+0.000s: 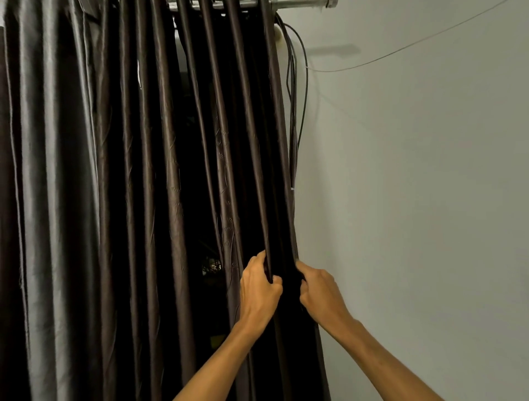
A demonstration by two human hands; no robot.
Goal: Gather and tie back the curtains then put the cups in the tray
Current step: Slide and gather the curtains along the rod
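Note:
Dark brown satin curtains (160,171) hang in deep folds from a metal rod (297,3) at the top. My left hand (259,289) grips a fold of the right-hand curtain panel (246,148) from its left side. My right hand (319,290) grips the same bunch of folds from the right, by the panel's outer edge next to the wall. The two hands are close together at about waist height of the panel. No cups or tray are in view.
A pale wall (415,200) fills the right side. Black cables (297,94) hang down beside the curtain's right edge, and a thin wire (400,51) runs across the wall. A dark gap (197,229) shows between the folds.

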